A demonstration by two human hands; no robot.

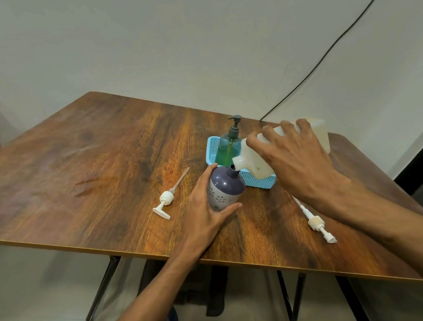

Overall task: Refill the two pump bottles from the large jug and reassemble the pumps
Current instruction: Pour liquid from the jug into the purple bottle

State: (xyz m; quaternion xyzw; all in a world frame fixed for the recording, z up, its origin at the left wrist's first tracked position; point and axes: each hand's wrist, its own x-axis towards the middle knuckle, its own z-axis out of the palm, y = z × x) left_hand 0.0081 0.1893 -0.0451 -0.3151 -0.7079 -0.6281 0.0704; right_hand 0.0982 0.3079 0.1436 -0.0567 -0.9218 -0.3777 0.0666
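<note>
1. Fingers [210, 170] of the left hand [206, 207] curl round the far side of the purple bottle [225, 188], with the thumb pressed against its near side. This is a firm clamp that holds the bottle tilted on the table [94, 149].
2. Fingers [287, 125] of the right hand [294, 157] are spread wide and hooked over the top of the white jug [256, 166]. They grip it as it lies tipped toward the left.
3. The jug's spout meets the purple bottle's open neck, just in front of the blue basket [259, 182]. Whether liquid is running cannot be made out, and the opaque bottle hides its level.
4. Judged from this, the first refill is under way and not yet finished.
5. One white pump [165, 198] lies loose on the table to the left of the purple bottle. A second white pump [315, 220] lies loose near the front edge under the right forearm. Neither has been screwed back on, so both reassemblies remain.
6. A green bottle [226, 148] stands upright in the basket with a grey pump already fitted and plenty of liquid showing. With two white pumps lying loose, it is probably not one of the pair being filled.
7. The bottle belonging to the second loose pump is not visible, and it may sit behind the jug or the hand. Its refill looks to be outstanding as well.
</note>
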